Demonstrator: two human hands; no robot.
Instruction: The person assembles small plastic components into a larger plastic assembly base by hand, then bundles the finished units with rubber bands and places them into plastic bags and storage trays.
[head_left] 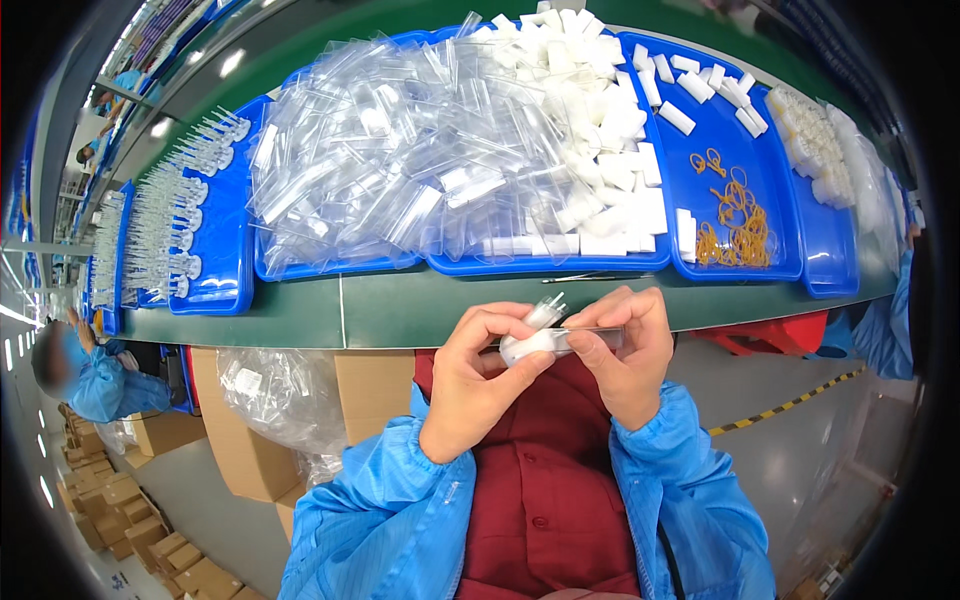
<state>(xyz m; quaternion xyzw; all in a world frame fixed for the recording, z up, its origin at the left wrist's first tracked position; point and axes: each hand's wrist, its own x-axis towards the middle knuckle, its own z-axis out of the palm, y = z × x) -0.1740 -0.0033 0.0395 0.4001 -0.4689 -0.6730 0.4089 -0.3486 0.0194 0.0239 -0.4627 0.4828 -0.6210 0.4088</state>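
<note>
Both hands meet just in front of the table's near edge, over the person's dark red shirt. The left hand (478, 375) has its grip closed around a small white plastic part (527, 343) with a clear tip that sticks up between the fingers, thumb pressing against its underside. The right hand (625, 350) pinches a narrow clear plastic sleeve (590, 338) that lies flat and touches the white part; its fingers curl tightly over the sleeve's top. Beyond the hands, on the green table (400, 315), stands a row of blue trays: the large middle tray (340, 268) is heaped with clear sleeves, and its neighbour holds a pile of white blocks (605, 170). A tray to the right (790, 262) carries a few white blocks and yellow rubber bands (738, 225). To the left, a tray (222, 270) holds rows of clear pipette-like pieces. Tweezers (585, 277) lie on the table near the trays. Below the table stand cardboard boxes (240, 455) and a clear bag; another person in a blue coat (105, 385) sits at the far left.
</note>
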